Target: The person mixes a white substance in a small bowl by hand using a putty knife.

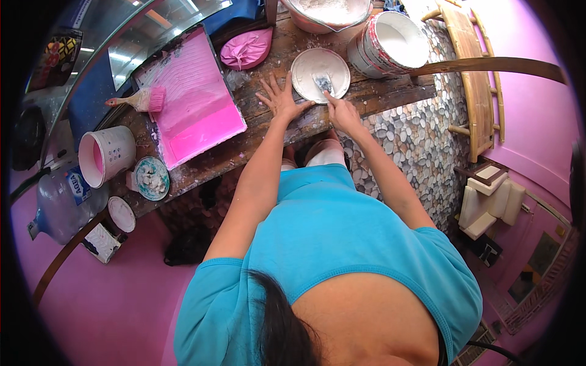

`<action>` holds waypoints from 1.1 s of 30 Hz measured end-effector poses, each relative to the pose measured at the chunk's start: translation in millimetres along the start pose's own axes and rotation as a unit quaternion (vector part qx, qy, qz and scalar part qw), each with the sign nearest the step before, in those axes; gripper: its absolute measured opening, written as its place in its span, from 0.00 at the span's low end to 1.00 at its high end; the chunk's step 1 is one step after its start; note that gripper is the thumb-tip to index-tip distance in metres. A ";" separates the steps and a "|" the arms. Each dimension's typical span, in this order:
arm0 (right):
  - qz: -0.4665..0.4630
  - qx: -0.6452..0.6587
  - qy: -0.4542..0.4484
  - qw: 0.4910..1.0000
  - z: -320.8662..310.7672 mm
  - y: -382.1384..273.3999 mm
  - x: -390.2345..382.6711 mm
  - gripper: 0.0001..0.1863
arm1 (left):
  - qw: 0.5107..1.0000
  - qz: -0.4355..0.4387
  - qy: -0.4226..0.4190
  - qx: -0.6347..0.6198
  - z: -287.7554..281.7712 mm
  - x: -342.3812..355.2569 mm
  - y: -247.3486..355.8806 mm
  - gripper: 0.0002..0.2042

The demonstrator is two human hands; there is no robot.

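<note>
A round white lid-like dish (pixel 307 66) with white paste on it lies near the front edge of the wooden table. My right hand (pixel 345 116) grips a putty knife (pixel 323 83), its paste-smeared blade resting on the dish. The handle is mostly hidden under my fingers. To the left of the dish, my left hand (pixel 282 102) lies with fingers spread on the tabletop, its thumb at or very near the dish's rim. Beyond the dish on the right stands a white bucket (pixel 364 57) with pale contents, its sides streaked with red.
Left of my hands sits a paint tray (pixel 237 127) with pink paint; a paintbrush (pixel 139 99) lies across its left edge. A pink bundle (pixel 246 49), a basin (pixel 332 24) of white powder, a white pail (pixel 122 146) and a small teal-rimmed container (pixel 143 183) share the table (pixel 390 93).
</note>
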State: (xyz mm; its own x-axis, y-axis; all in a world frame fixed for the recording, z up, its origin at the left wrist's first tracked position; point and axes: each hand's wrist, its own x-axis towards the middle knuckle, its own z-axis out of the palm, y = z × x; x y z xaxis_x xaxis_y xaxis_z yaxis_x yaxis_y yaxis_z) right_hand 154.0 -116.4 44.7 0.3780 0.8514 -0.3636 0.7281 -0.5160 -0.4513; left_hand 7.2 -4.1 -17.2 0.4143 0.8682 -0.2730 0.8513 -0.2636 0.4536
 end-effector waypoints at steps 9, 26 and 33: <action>0.004 0.004 -0.008 1.000 9.0 7.5 15.3 0.22 | 1.000 0.014 0.008 0.008 5.6 1.7 -3.6 0.59; 0.007 -0.040 -0.009 0.999 8.6 -0.1 1.9 0.23 | 1.000 -0.008 -0.008 0.010 -3.0 2.1 1.8 0.60; -0.062 0.009 -0.031 0.998 -32.9 -1.3 19.2 0.21 | 1.000 -0.007 -0.006 0.005 1.3 1.3 -1.5 0.60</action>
State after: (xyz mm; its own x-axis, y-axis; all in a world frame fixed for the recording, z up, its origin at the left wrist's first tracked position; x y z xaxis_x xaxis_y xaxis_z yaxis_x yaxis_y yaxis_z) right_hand 179.1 -96.2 65.1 0.2485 0.9020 -0.3531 0.7566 -0.4084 -0.5106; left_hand 6.9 -3.1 -19.3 0.4065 0.8667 -0.2890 0.8598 -0.2560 0.4417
